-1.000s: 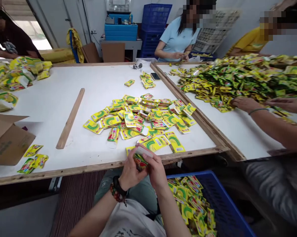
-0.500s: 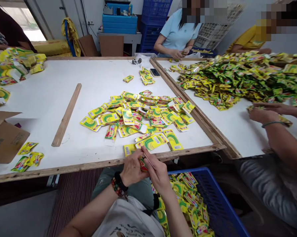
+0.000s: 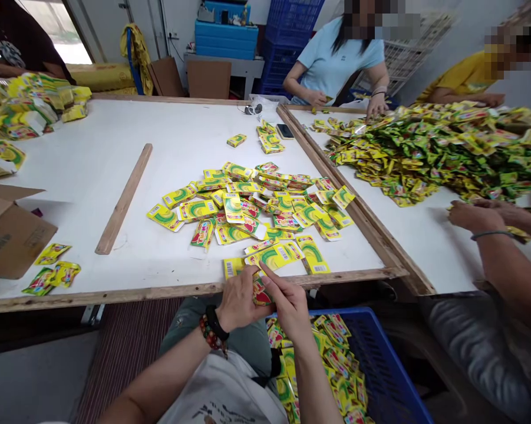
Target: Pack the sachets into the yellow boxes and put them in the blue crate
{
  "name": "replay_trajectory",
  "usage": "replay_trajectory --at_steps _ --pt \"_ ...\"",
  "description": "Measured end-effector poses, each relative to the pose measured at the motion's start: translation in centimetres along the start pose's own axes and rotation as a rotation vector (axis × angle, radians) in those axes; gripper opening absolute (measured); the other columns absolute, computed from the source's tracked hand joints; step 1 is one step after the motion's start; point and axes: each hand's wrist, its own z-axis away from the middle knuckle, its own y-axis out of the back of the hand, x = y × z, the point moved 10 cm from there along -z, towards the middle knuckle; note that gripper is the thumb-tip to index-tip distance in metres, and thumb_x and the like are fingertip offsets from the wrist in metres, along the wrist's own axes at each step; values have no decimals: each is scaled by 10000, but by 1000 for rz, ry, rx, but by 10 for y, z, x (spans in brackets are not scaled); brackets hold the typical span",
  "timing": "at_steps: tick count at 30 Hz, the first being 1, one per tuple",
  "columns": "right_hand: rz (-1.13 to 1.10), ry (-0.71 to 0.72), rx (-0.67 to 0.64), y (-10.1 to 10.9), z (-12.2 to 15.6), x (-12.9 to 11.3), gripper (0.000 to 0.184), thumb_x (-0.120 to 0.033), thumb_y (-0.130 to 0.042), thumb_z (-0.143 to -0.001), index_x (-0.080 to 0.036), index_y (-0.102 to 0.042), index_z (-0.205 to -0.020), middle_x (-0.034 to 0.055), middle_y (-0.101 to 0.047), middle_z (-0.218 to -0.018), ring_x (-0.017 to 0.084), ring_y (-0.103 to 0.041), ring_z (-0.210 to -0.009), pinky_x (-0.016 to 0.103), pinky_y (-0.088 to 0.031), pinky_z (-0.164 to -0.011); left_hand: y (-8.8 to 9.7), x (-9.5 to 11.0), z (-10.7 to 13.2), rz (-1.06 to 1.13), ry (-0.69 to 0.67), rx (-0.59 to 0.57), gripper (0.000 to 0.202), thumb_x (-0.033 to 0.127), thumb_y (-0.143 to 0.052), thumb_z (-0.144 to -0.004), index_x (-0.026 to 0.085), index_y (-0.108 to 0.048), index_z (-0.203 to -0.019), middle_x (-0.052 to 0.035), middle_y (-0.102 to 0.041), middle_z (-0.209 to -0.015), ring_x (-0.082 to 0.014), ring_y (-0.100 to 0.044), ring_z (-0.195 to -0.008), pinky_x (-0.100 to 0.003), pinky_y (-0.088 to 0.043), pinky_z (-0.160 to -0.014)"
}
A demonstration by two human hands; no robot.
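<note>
- The left hand (image 3: 238, 300) is clenching a small foil packet (image 3: 262, 293), and the right hand (image 3: 288, 303) is pinching it too.
- The packet is hanging at the near edge of the white table (image 3: 62, 194), just beyond a blue crate (image 3: 380, 359) holding more packets.
- A loose heap of yellow packets (image 3: 243, 206) is lying just past the hands.
- A co-worker's hands (image 3: 476, 215) are working at right, beside a bigger heap (image 3: 428, 153).

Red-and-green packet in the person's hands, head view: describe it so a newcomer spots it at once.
Start at the white table and the blue crate below its near edge. Right over that edge, a red-and-green packet sits pinched between the left hand and right hand. Unlike the mostly yellow packets lying loose beside it, it is in hand.
</note>
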Motion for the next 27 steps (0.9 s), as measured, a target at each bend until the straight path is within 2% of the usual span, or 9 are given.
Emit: replay_trajectory --at_steps 4,8,11,13,16,18,21,24,27 --pt "118 51 -7 -2 3 -5 402 -420 -519 -906 -196 -656 -1210 81 -690 -1188 283 -630 -1125 442 -475 -988 2 0 -2 19 21 0 605 424 -605 -731 182 -354 -1225 -120 -615 -1060 -317 -651 -943 -454 -536 -756" --pt "400 253 -29 -20 11 -23 449 -326 -482 -934 -204 -511 -1366 108 -565 -1358 263 -574 -1210 412 -487 -991 0 -3 -2 31 29 5 485 313 -491 -798 172 -353 -1241 -147 -613 -1075 -305 -660 -891 -459 -535 -721" --pt "474 374 -24 -25 17 -31 421 -258 -460 -937 -222 -534 -1349 89 -588 -1336 240 -586 -1199 381 -509 -983 -1 1 0 19 23 0 497 291 -487 -792 157 -365 -1254 -161 -608 -1070 -307 -650 -890 -464 -531 -727" --pt "499 402 -19 -16 22 -30 392 -252 -452 -932 -233 -589 -1298 77 -634 -1279 237 -616 -1159 368 -528 -961 1 10 -2 33 -37 -67 553 354 -562 -759 153 -394 -1246 -142 -612 -1032 -302 -636 -889 -458 -531 -747" --pt "662 286 25 27 33 -9 370 -303 -433 -917 -213 -692 -1165 101 -717 -1125 261 -706 -983 354 -588 -822 24 24 -17 13 -201 -171 606 472 -687 -704 192 -484 -1201 -118 -591 -1120 -294 -577 -1027 -444 -494 -889" --pt "886 105 53 67 41 15 367 -373 -452 -885 -216 -765 -997 116 -768 -919 288 -746 -747 350 -604 -621 63 7 -43 -130 -162 -100 520 440 -664 -771 209 -514 -1211 -122 -557 -1222 -295 -509 -1138 -451 -427 -985" --pt "1092 -48 16 103 51 36 373 -474 -530 -824 -220 -781 -932 131 -771 -847 325 -738 -664 368 -578 -507 133 -60 -88 -525 193 61 444 207 -551 -842 160 -483 -1278 -178 -486 -1337 -356 -421 -1222 -537 -348 -1005" --pt "956 61 -12 85 43 25 412 -466 -493 -873 -204 -728 -1086 125 -745 -1031 314 -730 -876 382 -603 -666 161 -109 -118 -648 347 -30 468 160 -661 -728 122 -561 -1183 -209 -567 -1223 -414 -432 -1195 -603 -313 -978" --pt "763 287 41 40 26 -5 384 -400 -464 -920 -204 -681 -1169 119 -709 -1142 281 -687 -1026 403 -574 -846 169 -117 -126 -644 331 -88 344 237 -725 -668 123 -652 -984 -174 -648 -1023 -395 -526 -1079 -563 -352 -956"
